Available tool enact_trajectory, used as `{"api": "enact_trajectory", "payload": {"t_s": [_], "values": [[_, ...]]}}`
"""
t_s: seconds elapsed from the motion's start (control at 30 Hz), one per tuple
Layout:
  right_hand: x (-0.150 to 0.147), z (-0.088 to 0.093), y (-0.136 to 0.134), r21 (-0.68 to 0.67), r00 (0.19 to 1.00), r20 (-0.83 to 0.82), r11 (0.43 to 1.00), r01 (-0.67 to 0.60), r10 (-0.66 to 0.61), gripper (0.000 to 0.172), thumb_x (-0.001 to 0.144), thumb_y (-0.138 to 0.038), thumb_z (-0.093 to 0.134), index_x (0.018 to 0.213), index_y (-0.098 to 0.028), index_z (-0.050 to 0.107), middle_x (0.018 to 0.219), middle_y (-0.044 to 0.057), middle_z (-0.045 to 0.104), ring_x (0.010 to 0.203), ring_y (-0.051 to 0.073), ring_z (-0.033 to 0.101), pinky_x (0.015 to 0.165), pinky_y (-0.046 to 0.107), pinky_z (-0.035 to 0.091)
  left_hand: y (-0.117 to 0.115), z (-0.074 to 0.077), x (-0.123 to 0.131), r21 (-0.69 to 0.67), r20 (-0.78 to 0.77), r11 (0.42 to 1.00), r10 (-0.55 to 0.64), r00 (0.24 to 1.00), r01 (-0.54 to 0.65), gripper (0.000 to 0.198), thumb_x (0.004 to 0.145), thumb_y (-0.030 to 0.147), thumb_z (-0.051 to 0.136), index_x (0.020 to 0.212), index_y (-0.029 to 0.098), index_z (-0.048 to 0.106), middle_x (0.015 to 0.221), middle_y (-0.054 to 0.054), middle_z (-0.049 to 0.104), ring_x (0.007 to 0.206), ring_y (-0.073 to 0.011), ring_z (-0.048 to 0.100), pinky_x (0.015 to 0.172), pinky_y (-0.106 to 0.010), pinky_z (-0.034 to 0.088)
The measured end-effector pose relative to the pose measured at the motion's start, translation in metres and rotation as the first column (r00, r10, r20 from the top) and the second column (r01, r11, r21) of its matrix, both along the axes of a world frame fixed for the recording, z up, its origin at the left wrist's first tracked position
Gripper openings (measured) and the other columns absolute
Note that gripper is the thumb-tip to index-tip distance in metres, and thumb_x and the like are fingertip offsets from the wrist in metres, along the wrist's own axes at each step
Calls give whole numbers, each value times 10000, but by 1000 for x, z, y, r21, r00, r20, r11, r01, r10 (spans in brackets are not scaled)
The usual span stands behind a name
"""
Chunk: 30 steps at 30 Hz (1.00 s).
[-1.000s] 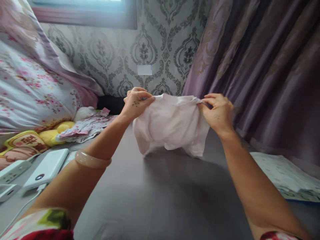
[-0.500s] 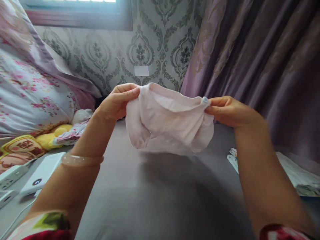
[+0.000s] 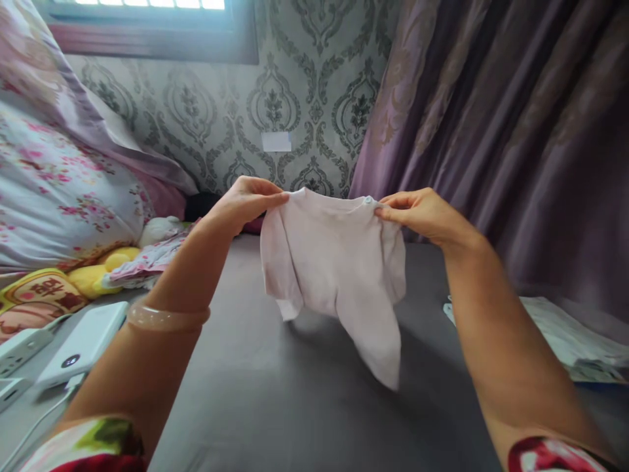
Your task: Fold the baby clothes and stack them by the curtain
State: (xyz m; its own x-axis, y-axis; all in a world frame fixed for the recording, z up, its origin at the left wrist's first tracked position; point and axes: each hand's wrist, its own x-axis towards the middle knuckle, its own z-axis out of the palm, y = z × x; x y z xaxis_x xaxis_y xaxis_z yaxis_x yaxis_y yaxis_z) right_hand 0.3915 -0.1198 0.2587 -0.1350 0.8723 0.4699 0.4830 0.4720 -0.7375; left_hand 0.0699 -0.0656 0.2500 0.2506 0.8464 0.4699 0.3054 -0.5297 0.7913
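A small pale pink baby shirt [image 3: 334, 269] hangs in the air above the grey bed sheet [image 3: 295, 406], spread out between both hands. My left hand [image 3: 246, 200] pinches its left shoulder, with a pale bangle [image 3: 167, 317] on that wrist. My right hand [image 3: 425, 213] pinches the right shoulder, close to a small snap button. The shirt's lower hem dangles free just above the sheet, one corner lower on the right.
A floral quilt [image 3: 59, 190] is piled at the left with a yellow plush toy [image 3: 95, 275] and folded small clothes [image 3: 147, 259]. A white power bank [image 3: 81, 344] and power strip [image 3: 19, 344] lie at the left edge. Purple curtains [image 3: 515, 144] hang at the right over a patterned cloth [image 3: 565, 341].
The bunched shirt has been shaken out and now hangs flat and spread by its shoulders. Both hands stay pinched on it, a little lower than half a second ago.
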Motion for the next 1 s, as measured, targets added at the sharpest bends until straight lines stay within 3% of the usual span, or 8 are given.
{"api": "enact_trajectory", "payload": {"t_s": [0.17,0.23,0.33,0.53,0.7,0.77,0.87,1.0], "values": [[6,6,-16,-203,937,72,925,-321,341,398,597,-605,758,660,-215,704,875,51,713,859,230,649,707,373,508,-9,2,-5,32,114,965,-264,958,262,335,688,519,699,609,206,612,641,-30,614,675,-195,633,655,-392,543],[5,6,-9,-211,960,54,943,-256,273,389,621,-583,760,726,-210,726,861,43,717,802,210,648,693,352,504,-7,3,-3,-44,117,963,-260,959,267,309,671,499,725,653,203,636,629,-21,615,622,-178,618,620,-374,540],[-3,-1,11,-142,995,-37,985,-96,92,380,629,-574,769,757,-219,731,766,24,713,718,195,640,654,331,509,5,3,5,-108,94,986,-119,988,129,304,678,464,735,798,189,688,683,-38,650,659,-183,632,621,-347,536],[-6,-20,36,48,986,-163,997,54,-46,416,629,-616,749,784,-232,709,750,22,707,692,192,631,632,338,517,28,-11,15,-7,195,1000,12,981,-11,342,700,503,680,845,193,662,712,-28,642,683,-156,597,600,-268,490],[-7,-32,46,260,987,-59,952,162,-151,421,741,-608,658,861,-206,688,821,33,698,770,192,624,690,334,504,32,-22,21,158,160,964,187,969,-212,238,812,450,558,849,223,620,664,9,564,691,-155,564,612,-269,447],[-14,-36,47,399,964,5,885,242,-266,391,826,-573,579,907,-201,670,871,48,687,830,203,621,738,350,499,30,-25,25,320,129,888,304,944,-330,210,855,414,510,864,230,611,727,-2,572,799,-174,564,716,-298,450],[-27,-42,37,608,863,23,692,389,-505,336,933,-476,435,987,-212,636,982,77,657,949,219,602,814,372,480,17,-29,32,553,133,679,501,855,-483,202,902,374,467,925,230,608,907,-40,586,990,-218,523,906,-382,388],[-35,-45,7,742,713,61,510,435,-698,328,965,-387,343,1057,-219,609,1009,95,638,971,224,596,784,347,480,-16,-32,29,725,127,450,657,743,-522,265,955,362,396,1044,223,603,1091,-93,542,1117,-283,453,991,-498,279]]}}
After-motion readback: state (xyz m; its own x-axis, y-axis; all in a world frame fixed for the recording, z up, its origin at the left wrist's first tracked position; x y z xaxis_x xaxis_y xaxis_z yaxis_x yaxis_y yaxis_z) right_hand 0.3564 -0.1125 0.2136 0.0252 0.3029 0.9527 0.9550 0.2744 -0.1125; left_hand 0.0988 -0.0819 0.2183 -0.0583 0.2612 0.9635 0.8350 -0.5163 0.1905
